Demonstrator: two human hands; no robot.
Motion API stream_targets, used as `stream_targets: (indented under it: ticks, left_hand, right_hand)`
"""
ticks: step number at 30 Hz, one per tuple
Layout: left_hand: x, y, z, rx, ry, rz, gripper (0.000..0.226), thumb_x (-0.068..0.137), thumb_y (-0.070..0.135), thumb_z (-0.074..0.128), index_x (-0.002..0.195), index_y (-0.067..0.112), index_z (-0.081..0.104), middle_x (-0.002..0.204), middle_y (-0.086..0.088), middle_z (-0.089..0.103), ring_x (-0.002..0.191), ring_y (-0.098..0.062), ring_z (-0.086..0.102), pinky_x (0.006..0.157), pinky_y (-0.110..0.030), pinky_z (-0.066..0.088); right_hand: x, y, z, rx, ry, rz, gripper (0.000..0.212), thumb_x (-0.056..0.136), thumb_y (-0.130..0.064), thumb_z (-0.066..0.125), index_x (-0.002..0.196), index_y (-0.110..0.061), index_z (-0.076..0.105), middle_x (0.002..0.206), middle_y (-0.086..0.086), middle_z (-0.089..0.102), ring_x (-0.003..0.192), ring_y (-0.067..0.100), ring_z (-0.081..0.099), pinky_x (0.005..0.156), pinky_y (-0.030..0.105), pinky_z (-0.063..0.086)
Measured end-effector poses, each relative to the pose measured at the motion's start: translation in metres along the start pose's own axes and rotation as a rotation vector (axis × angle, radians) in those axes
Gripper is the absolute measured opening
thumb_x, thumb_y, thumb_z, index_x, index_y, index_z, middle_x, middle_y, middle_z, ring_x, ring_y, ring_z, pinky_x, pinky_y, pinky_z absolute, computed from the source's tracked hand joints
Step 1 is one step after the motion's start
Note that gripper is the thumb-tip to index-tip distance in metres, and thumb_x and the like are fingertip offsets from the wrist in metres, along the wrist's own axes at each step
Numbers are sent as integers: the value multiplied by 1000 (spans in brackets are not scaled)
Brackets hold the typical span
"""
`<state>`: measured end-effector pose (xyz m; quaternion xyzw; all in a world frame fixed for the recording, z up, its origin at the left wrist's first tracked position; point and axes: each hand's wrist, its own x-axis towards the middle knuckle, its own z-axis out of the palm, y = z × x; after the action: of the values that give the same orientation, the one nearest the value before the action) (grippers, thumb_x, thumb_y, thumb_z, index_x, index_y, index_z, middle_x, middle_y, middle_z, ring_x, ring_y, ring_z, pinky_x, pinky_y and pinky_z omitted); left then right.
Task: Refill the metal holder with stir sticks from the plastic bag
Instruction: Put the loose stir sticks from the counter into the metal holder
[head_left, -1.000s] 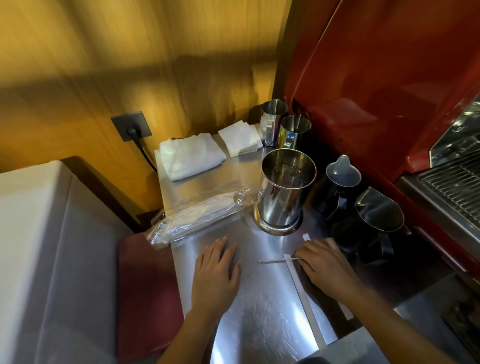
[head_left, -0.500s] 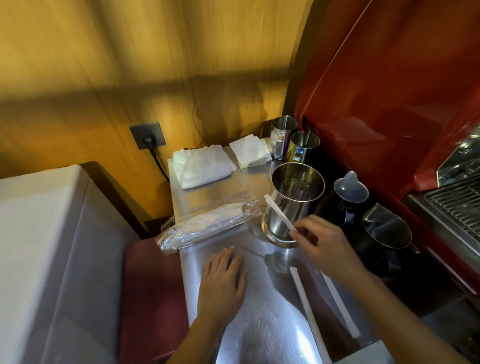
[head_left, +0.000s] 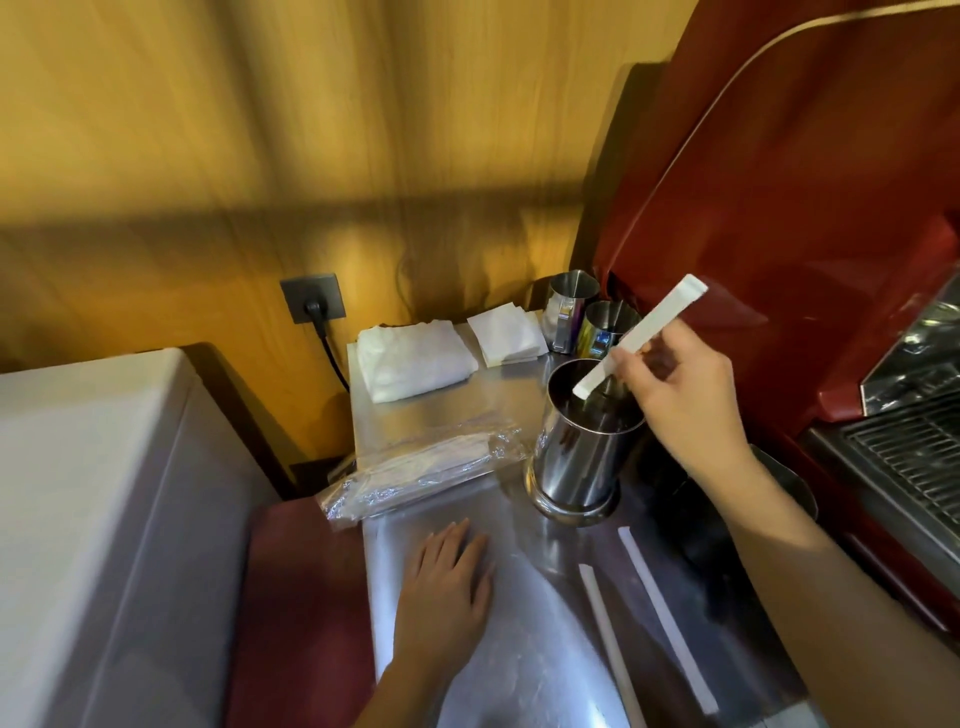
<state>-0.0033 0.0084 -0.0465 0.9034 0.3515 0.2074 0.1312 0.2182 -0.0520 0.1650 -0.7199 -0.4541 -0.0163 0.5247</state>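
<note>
White paper-wrapped stir stick (head_left: 640, 336) sits pinched in my right hand (head_left: 680, 395), its low end inside the shiny steel holder (head_left: 582, 447). I should tip it upright, then release. My left hand (head_left: 445, 587) lies flat and empty; the clear plastic bag (head_left: 415, 475) lies at the holder's nine o'clock.

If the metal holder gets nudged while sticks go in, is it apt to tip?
Probably not: the metal holder is tall, but its flared base looks stabilising. It might slide on the smooth steel counter. No hand steadies it.
</note>
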Motion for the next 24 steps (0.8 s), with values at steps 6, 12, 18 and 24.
stream_targets:
  ticks: [6,12,18,24]
  left_hand:
    - [-1,0,1,-7,18,-3,32,78,25,68,110,19,65,121,-7,65,107,-26,61,94,-42,49]
    - [-1,0,1,-10,20,-9,33,78,23,69,111,18,65,123,-8,63,110,-27,60,95,-44,48]
    - [-1,1,0,-3,20,-3,35,76,22,71,111,17,65,122,-8,64,109,-27,61,95,-44,48]
    - [-1,0,0,-26,17,-8,34,80,20,68,113,16,63,125,-9,62,112,-28,59,96,-44,47]
  right_hand:
    - [2,20,12,-260,-121,58,9,84,-16,62,89,-8,63,76,12,69,67,27,61,63,39,50]
    - [-2,27,17,-437,-233,89,13,84,-22,61,90,-10,62,77,10,70,78,33,62,81,48,46]
    - [-5,27,15,-310,-168,118,11,84,-20,63,93,-15,60,76,-1,63,82,26,62,84,49,46]
    - [-27,29,1,-131,-67,21,6,86,-11,59,86,-15,63,69,-2,62,65,13,57,61,11,41]
